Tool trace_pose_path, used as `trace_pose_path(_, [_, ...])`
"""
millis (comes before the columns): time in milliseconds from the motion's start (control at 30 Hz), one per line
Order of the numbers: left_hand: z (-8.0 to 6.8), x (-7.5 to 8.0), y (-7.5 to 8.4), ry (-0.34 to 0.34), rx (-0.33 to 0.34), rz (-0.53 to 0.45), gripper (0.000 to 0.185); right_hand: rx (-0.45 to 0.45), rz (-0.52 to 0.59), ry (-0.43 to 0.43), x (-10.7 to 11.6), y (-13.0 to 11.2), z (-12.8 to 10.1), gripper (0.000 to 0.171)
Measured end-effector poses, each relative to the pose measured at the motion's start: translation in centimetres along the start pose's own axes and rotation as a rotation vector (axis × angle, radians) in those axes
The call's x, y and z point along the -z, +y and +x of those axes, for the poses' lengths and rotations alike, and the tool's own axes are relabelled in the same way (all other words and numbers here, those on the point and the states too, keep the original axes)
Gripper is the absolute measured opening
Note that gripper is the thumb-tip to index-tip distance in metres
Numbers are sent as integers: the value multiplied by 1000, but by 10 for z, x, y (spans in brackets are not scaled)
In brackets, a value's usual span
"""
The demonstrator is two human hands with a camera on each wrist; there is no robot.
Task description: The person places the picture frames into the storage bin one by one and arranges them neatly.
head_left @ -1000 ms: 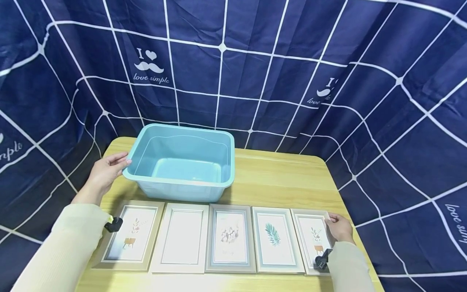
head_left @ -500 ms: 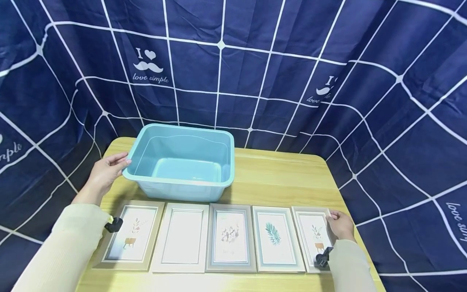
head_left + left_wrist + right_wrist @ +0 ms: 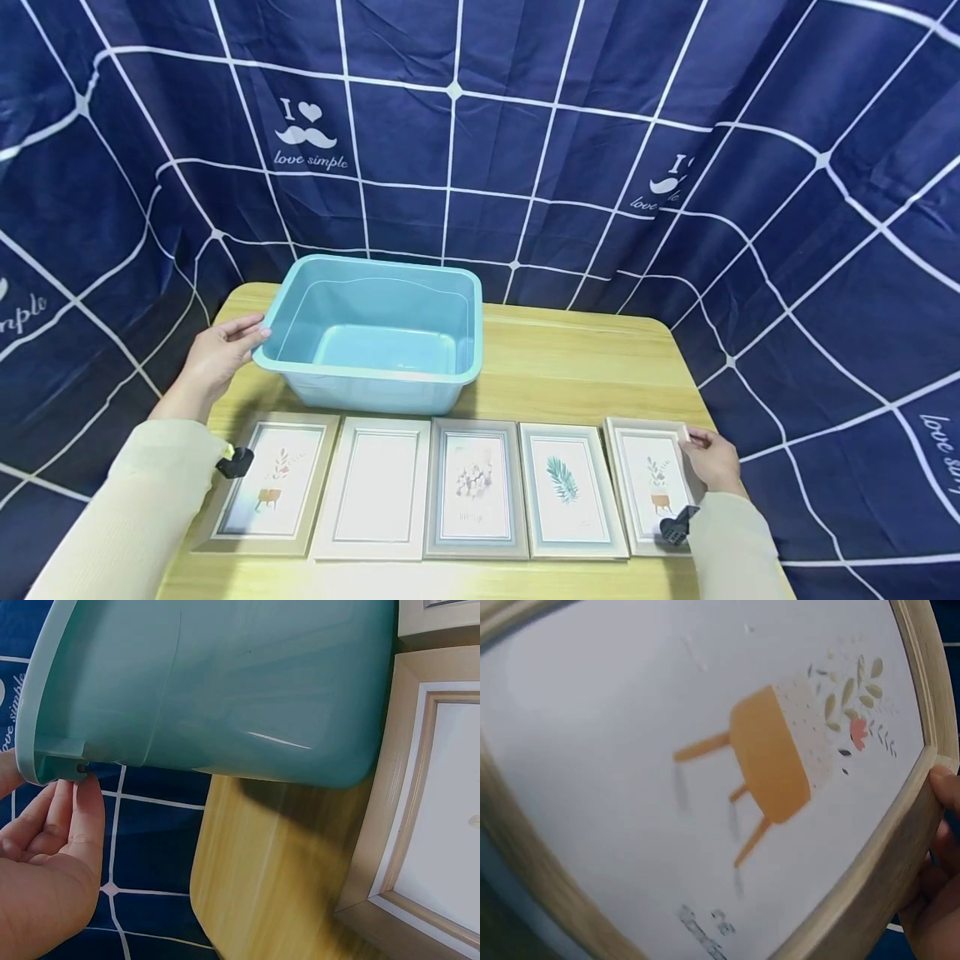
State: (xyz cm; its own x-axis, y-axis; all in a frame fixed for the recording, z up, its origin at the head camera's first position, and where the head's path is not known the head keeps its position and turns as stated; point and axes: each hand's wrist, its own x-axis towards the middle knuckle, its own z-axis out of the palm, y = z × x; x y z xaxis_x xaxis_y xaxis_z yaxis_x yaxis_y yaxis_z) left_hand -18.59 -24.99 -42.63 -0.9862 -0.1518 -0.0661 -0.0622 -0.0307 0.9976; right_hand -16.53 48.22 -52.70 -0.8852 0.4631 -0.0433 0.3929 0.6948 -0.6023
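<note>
My left hand [image 3: 210,358] pinches the left rim of a light blue plastic basin [image 3: 371,393]. In the left wrist view the fingertips [image 3: 88,787] are under the rim, with the thumb on its other side. At the right end of a row of picture frames, my right hand [image 3: 716,462] grips the right edge of a light wood-toned picture frame [image 3: 636,479] bearing a potted-plant print. The right wrist view shows the thumb on this frame's front and the other fingers behind it. The frame looks tilted, its right side raised.
To the left lie a leaf-print frame [image 3: 564,487], a grey flower-print frame [image 3: 472,487], a white frame [image 3: 375,487] and another plant-print frame [image 3: 273,483]. All lie on a wood-patterned table [image 3: 570,358]. A dark blue gridded curtain [image 3: 510,150] surrounds it.
My right hand has moved slightly right with the rightmost picture frame, opening a small gap beside the leaf-print frame. The left hand and the basin stay in place.
</note>
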Motion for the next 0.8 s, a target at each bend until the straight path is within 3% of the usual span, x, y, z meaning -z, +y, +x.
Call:
trace_pose_path(167, [-1, -1, 0, 1, 6, -7, 64, -31, 33, 0, 12, -5, 1, 38])
trace_pose_path(500, [1, -2, 1, 6, 4, 68, 66, -21, 210, -119, 38, -11, 7, 52])
trace_pose_path(633, [1, -2, 1, 6, -2, 71, 65, 14, 366, -193, 43, -2, 17, 56])
trace_pose_path(800, [0, -2, 1, 5, -8, 51, 65, 84, 586, -337, 45, 28, 45, 36])
